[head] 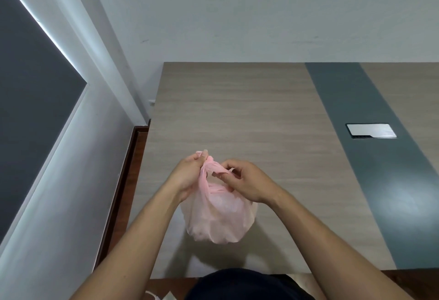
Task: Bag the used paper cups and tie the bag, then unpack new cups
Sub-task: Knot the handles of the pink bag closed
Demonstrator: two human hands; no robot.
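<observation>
A thin pink plastic bag [219, 219] sits bulging on the wooden table [237, 109], near its front edge. Pale rounded shapes show faintly through the plastic; I cannot tell them clearly as cups. My left hand [187, 173] pinches one twisted bag handle at the top left. My right hand [247, 181] grips the other handle just to the right. The two handles cross between my hands above the bag's mouth. No loose cups are in view.
A grey stripe [370, 157] runs across the table on the right, with a silver hatch plate [370, 130] set in it. The table's left edge meets a gap by the wall and a dark window blind [31, 100]. Something white [154, 296] shows at the bottom edge.
</observation>
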